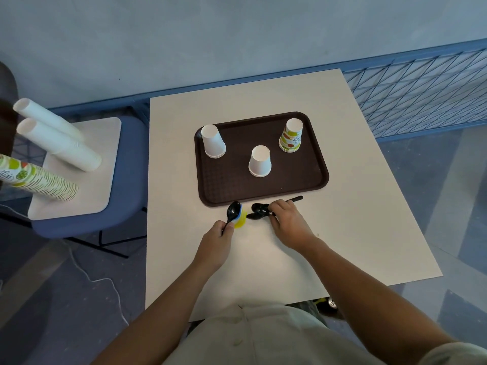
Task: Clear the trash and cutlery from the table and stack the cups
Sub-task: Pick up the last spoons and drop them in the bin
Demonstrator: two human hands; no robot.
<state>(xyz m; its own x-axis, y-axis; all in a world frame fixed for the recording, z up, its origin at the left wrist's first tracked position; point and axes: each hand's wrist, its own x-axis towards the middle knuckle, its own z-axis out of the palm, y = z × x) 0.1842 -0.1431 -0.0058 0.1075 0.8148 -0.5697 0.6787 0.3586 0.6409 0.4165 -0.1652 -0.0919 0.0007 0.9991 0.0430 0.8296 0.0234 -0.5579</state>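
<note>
My left hand (pixel 214 239) pinches a black spoon (pixel 233 210) – a yellow wrapper (pixel 241 219) just beside it; my right hand (pixel 286 219) closes over more spoons (pixel 259 210).

The scene is viewed from a single head-worn camera, angled forward and down. The table (pixel 263 259) is seen closely; its near edge is probably hidden.

The tray (pixel 263 191) is dark brown with a fine grid texture and sits on an off-white table (pixel 355 233); two cups (pixel 214 141) (pixel 260 161) on it are plain white, and a third cup (pixel 290 136) is white printed with green, yellow and red fruit shapes. The spoons (pixel 233 210) (pixel 259 211) are glossy black, beside a yellow and blue wrapper (pixel 240 219). The chair (pixel 129 180) is blue and carries white cup stacks (pixel 56 134) and a green-patterned cup stack (pixel 39 180).
</note>
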